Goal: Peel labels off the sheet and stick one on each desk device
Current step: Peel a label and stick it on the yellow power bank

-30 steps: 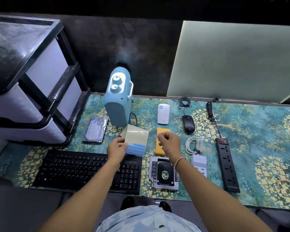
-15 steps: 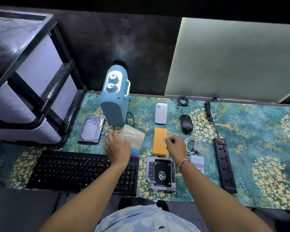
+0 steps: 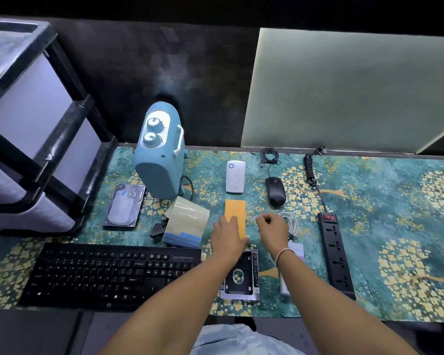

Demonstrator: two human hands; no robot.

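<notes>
The curled label sheet [image 3: 186,225] lies on the mat above the keyboard [image 3: 108,275], with blue labels along its near edge. My left hand [image 3: 228,238] rests with straight fingers on the near end of the orange device [image 3: 235,210]. My right hand [image 3: 272,230] pinches a small pale label [image 3: 254,218] just right of the orange device. A hard drive [image 3: 124,204] at the left carries a blue label. The drive caddy [image 3: 241,275] lies partly under my left forearm.
A blue heater [image 3: 159,155], white power bank [image 3: 235,176], black mouse [image 3: 275,191], coiled white cable [image 3: 291,221], white adapter [image 3: 296,249] and black power strip [image 3: 336,254] lie on the patterned mat. A drawer unit [image 3: 36,139] stands at the left. A black plug [image 3: 156,230] sits beside the sheet.
My left hand let go of the label sheet, which now lies on the mat, and moved right onto the orange device. My right hand carried the peeled label down beside that device.
</notes>
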